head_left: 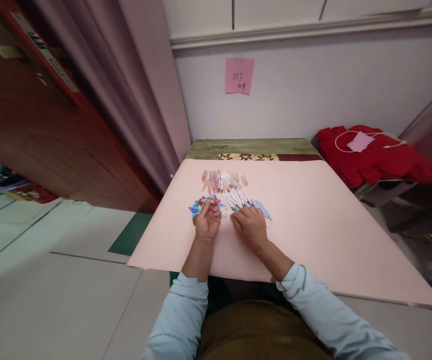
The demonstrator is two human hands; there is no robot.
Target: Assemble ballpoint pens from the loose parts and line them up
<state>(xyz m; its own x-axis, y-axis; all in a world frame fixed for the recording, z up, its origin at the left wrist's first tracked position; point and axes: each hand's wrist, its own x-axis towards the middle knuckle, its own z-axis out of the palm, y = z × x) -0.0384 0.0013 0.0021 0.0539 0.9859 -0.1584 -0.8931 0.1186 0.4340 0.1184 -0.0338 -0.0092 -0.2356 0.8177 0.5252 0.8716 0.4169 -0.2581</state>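
My left hand [207, 220] is closed around a thin pen-like stick [208, 200], held just above a small heap of blue caps [194, 208] on the pink sheet [313, 225]. Resting on the sheet, my right hand [250, 224] has its fingers curled over the near end of a pile of white and pale-blue sticks [240, 199]. A row of pinkish sticks [216, 180] lies just beyond the pile.
The pink sheet covers a low table [251, 147] against the wall. A red cloth [373, 155] with a white cable lies on a seat at the right. A curtain [133, 100] and a red-brown door [31, 115] stand at the left. A pink note [239, 75] is on the wall.
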